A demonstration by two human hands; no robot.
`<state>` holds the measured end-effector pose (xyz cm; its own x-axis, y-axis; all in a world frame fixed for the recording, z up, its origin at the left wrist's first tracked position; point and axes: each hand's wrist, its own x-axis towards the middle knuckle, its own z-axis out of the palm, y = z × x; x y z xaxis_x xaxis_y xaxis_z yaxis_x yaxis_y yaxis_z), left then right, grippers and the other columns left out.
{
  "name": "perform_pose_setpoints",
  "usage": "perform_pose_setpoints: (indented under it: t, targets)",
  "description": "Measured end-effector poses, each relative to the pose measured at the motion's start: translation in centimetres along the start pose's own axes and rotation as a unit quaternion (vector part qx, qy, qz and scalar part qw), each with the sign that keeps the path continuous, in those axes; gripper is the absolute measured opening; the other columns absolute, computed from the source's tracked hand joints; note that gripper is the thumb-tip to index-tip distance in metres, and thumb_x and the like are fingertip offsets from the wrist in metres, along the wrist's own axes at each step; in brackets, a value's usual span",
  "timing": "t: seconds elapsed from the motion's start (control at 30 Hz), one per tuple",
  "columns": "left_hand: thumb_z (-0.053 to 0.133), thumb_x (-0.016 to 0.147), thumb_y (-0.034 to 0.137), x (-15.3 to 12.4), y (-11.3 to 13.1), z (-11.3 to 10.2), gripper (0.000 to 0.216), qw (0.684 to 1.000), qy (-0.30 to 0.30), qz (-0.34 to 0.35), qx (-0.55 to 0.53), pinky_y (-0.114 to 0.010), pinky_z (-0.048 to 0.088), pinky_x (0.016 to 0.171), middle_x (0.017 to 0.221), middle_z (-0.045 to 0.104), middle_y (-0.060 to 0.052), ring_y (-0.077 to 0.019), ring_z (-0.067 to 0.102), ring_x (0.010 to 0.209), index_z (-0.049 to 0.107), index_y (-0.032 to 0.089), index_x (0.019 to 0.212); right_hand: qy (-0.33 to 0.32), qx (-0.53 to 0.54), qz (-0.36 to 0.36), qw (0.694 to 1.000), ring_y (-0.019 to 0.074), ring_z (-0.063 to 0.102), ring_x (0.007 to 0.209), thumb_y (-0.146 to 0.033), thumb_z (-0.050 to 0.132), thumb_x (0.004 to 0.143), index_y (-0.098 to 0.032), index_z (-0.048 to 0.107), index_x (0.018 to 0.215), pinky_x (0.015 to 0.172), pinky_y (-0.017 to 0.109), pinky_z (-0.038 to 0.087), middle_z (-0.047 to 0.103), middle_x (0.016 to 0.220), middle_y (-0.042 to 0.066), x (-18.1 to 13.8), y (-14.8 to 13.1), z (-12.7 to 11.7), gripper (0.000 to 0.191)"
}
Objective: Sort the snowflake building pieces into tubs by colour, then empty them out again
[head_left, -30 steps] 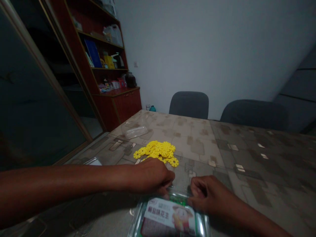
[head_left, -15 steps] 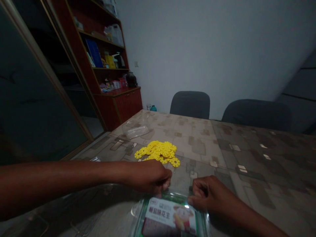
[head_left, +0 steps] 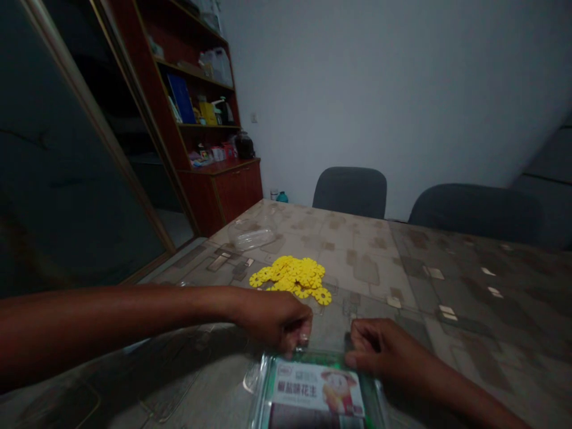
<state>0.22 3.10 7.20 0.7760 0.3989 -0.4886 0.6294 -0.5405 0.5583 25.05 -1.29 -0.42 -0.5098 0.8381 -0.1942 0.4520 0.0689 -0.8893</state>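
Note:
A clear plastic box (head_left: 318, 390) with a green rim and a printed label lies at the near table edge. My left hand (head_left: 274, 319) is curled, its fingertips pinching the far left corner of the box lid. My right hand (head_left: 379, 351) is curled too, with fingertips on the lid's far right corner. Just beyond both hands sits a heap of yellow gear-shaped discs (head_left: 292, 277) on the patterned table (head_left: 402, 274).
A clear plastic lid or tray (head_left: 251, 234) lies farther back on the left of the table. Two grey chairs (head_left: 351, 190) stand behind the far edge. A red-brown shelf unit (head_left: 201, 119) full of items is at the left, beside a dark glass door.
The view has shifted slightly to the left. Both hands stay on the far edge of the box; the left fingers have drawn in tighter at its corner.

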Motion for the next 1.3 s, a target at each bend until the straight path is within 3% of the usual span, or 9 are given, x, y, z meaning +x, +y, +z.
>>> perform_pose_setpoints:
  t: [0.2, 0.4, 0.47, 0.57, 0.67, 0.83, 0.97, 1.17, 1.3]
  targets:
    - [0.068, 0.073, 0.003, -0.3, -0.3, 0.8, 0.025, 0.998, 0.042, 0.034, 0.035, -0.018, 0.037, 0.055, 0.071, 0.058, 0.005, -0.0117, 0.054, 0.064, 0.053, 0.020, 0.083, -0.030, -0.074, -0.006, 0.997, 0.0097, 0.033, 0.056, -0.025, 0.064, 0.073, -0.022, 0.039, 0.061, 0.052, 0.024, 0.022, 0.037, 0.058, -0.008, 0.3, -0.6, -0.4, 0.028]
    - [0.069, 0.075, 0.006, -0.4, 0.1, 0.8, 0.024, 0.994, 0.080, 0.039, 0.055, -0.018, 0.039, 0.058, 0.073, 0.058, 0.006, -0.0113, 0.055, 0.066, 0.054, 0.019, 0.087, 0.031, -0.224, -0.070, 0.972, 0.0160, 0.048, 0.072, -0.018, 0.062, 0.073, -0.020, 0.051, 0.075, 0.065, 0.028, 0.033, 0.056, 0.078, 0.000, 0.7, -2.6, 0.1, 0.012]
    - [0.070, 0.075, 0.006, 0.0, 0.2, 0.8, 0.024, 0.994, 0.078, 0.058, 0.050, -0.018, 0.038, 0.056, 0.071, 0.055, 0.006, -0.0106, 0.054, 0.064, 0.054, 0.019, 0.086, 0.005, -0.215, -0.090, 0.972, 0.0171, 0.051, 0.077, -0.016, 0.061, 0.074, -0.020, 0.056, 0.082, 0.070, 0.028, 0.035, 0.060, 0.084, 0.001, 1.0, -3.4, 0.5, 0.011]
    - [0.071, 0.077, 0.013, 0.4, 0.1, 0.6, 0.018, 0.995, 0.080, 0.053, 0.034, -0.018, 0.036, 0.054, 0.070, 0.055, 0.006, -0.0102, 0.052, 0.062, 0.055, 0.019, 0.083, -0.023, -0.176, -0.086, 0.980, 0.0138, 0.050, 0.068, -0.015, 0.060, 0.074, -0.020, 0.053, 0.075, 0.061, 0.025, 0.033, 0.058, 0.074, -0.002, 1.4, -4.2, 1.0, 0.009]
    - [0.072, 0.078, 0.013, 0.1, -0.4, 0.1, 0.018, 0.997, 0.066, 0.036, 0.004, -0.018, 0.038, 0.056, 0.074, 0.060, 0.005, -0.0107, 0.055, 0.065, 0.058, 0.018, 0.088, -0.016, -0.176, -0.060, 0.982, 0.0120, 0.044, 0.060, -0.017, 0.060, 0.076, -0.021, 0.045, 0.069, 0.054, 0.024, 0.028, 0.050, 0.065, -0.004, 1.5, -4.6, 0.9, 0.017]
    - [0.063, 0.084, 0.006, -1.0, -1.4, -0.4, 0.018, 0.993, 0.055, 0.088, -0.049, -0.019, 0.042, 0.068, 0.083, 0.063, 0.002, -0.0119, 0.059, 0.076, 0.056, 0.018, 0.096, -0.008, -0.194, -0.070, 0.978, 0.0121, 0.046, 0.059, -0.022, 0.053, 0.085, -0.021, 0.047, 0.072, 0.055, 0.024, 0.029, 0.050, 0.064, -0.004, 1.6, -4.7, 0.4, 0.015]
    - [0.064, 0.084, 0.011, -1.0, -1.6, 0.1, 0.016, 0.991, 0.084, 0.100, -0.028, -0.019, 0.039, 0.062, 0.076, 0.054, 0.005, -0.0117, 0.054, 0.070, 0.051, 0.019, 0.088, 0.016, -0.190, -0.070, 0.979, 0.0124, 0.046, 0.057, -0.027, 0.051, 0.088, -0.021, 0.050, 0.073, 0.054, 0.025, 0.028, 0.050, 0.063, -0.004, 2.0, -4.0, 0.5, 0.016]
    - [0.055, 0.088, 0.013, -0.5, -1.7, 0.9, 0.009, 0.982, 0.144, 0.125, -0.002, -0.021, 0.038, 0.061, 0.073, 0.051, 0.004, -0.0115, 0.050, 0.065, 0.050, 0.020, 0.087, 0.035, -0.081, -0.072, 0.993, 0.0113, 0.041, 0.056, -0.028, 0.051, 0.087, -0.021, 0.050, 0.072, 0.052, 0.023, 0.029, 0.045, 0.061, -0.005, 1.9, -2.9, 0.9, 0.016]
    - [0.068, 0.079, 0.011, -0.6, -2.1, 1.3, 0.022, 0.985, 0.108, 0.121, -0.066, -0.019, 0.039, 0.059, 0.076, 0.056, 0.005, -0.0109, 0.053, 0.066, 0.052, 0.020, 0.092, 0.029, -0.063, -0.060, 0.996, 0.0112, 0.041, 0.055, -0.027, 0.053, 0.084, -0.021, 0.050, 0.071, 0.052, 0.023, 0.027, 0.044, 0.060, -0.005, 1.5, -2.6, 1.2, 0.015]
